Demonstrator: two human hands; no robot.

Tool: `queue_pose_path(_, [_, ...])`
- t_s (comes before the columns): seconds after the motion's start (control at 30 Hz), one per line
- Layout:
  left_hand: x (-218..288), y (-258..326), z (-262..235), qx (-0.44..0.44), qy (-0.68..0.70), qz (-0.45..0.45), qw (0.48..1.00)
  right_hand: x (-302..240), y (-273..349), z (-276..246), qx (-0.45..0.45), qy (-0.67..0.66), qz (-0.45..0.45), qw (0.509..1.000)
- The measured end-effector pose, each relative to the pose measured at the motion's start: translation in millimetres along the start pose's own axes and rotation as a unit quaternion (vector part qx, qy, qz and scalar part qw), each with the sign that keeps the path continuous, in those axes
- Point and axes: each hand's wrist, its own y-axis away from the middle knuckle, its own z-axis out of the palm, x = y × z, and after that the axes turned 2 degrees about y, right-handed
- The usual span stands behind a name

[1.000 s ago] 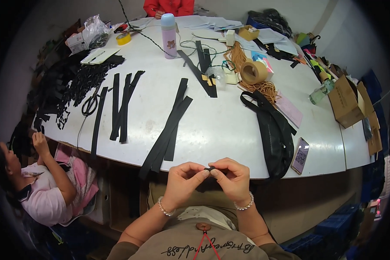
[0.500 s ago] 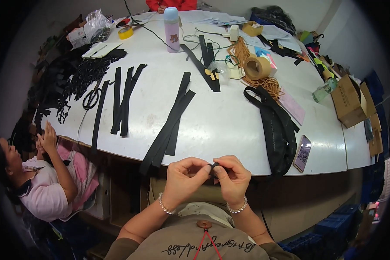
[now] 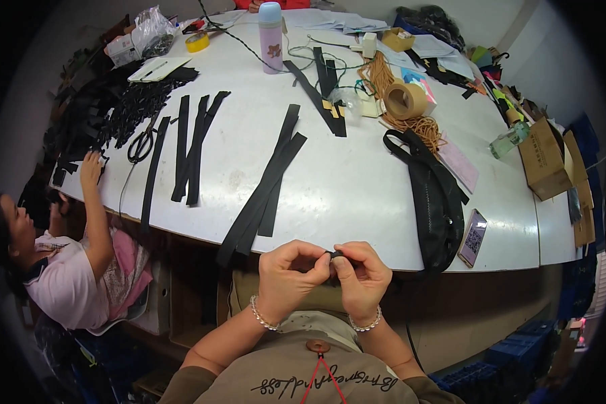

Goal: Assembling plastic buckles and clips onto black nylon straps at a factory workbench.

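Left hand (image 3: 293,276) and right hand (image 3: 365,279) are pinching a small black piece (image 3: 333,254)

Both are staying closed on it, fingertips nearly meeting; a co-worker's hand (image 3: 91,171), far left of them, is newly reaching over the table (image 3: 343,209), leaving this handling unchanged. Black strips (image 3: 266,188) are lying beyond the left hand, a black bag (image 3: 434,209) beyond the right.

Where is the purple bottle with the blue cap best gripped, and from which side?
Probably around the bottle body, below its blue cap, coming from the near side: it stands upright and cylindrical, with cords running to its left and right.
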Motion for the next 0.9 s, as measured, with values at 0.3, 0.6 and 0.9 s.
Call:
queue_pose_path(0.3, [-9.1,-1.3,-0.5,-0.001,-0.056,0.035,0.998,4.5,-1.1,1.9,0.014,-0.012,0.029,0.999])
queue_pose_path(0.6, [-14.2,-3.0,1.3,0.016,-0.058,0.077,0.995,0.7,-6.7,1.7,0.002,-0.008,0.019,1.000])
queue_pose_path(0.9, [-17.4,-0.7,1.6,0.034,-0.039,0.064,0.997,-0.3,-14.7,-6.6,-0.050,0.099,-0.049,0.993])
